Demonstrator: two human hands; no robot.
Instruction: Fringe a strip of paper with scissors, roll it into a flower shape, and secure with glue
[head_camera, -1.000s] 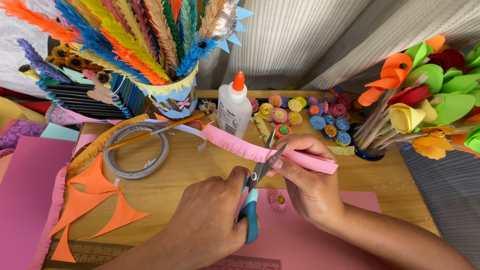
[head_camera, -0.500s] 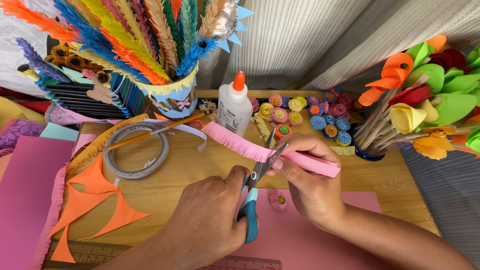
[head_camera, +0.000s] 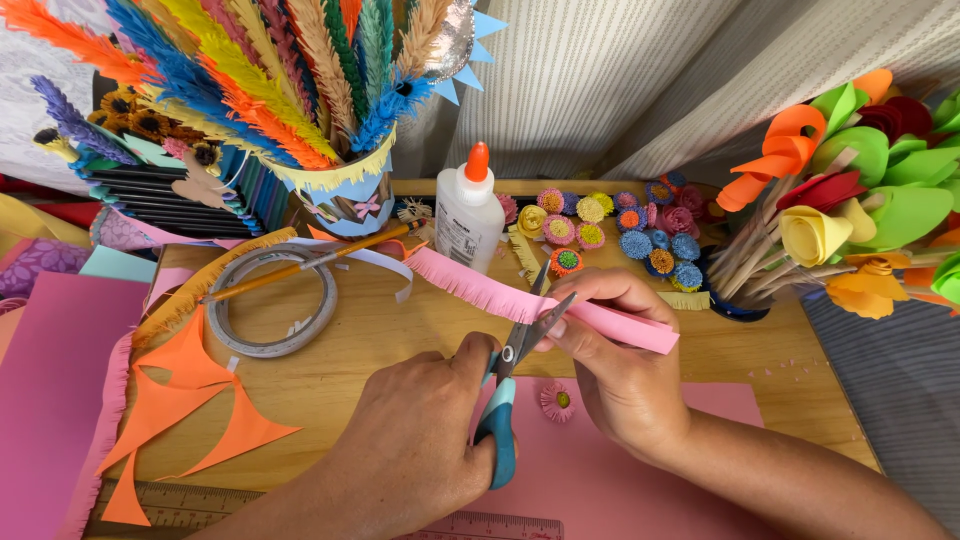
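Observation:
My left hand (head_camera: 410, 450) grips blue-handled scissors (head_camera: 503, 405), blades open and angled up across a long pink paper strip (head_camera: 470, 282). The strip's upper edge left of the blades is cut into a fine fringe. My right hand (head_camera: 625, 375) pinches the uncut right part of the strip just beside the blades and holds it above the wooden table (head_camera: 380, 340). A small pink fringed paper flower (head_camera: 557, 401) lies under the hands on a pink sheet (head_camera: 620, 480).
A white glue bottle (head_camera: 470, 215) with an orange cap stands behind the strip. A tape ring (head_camera: 270, 300) and orange paper scraps (head_camera: 190, 400) lie left. Small rolled paper flowers (head_camera: 620, 225), a paper feather vase (head_camera: 340, 195) and a paper flower bunch (head_camera: 860, 190) stand behind.
The scissors and both hands stay at the same place on the strip; only the blades shift slightly.

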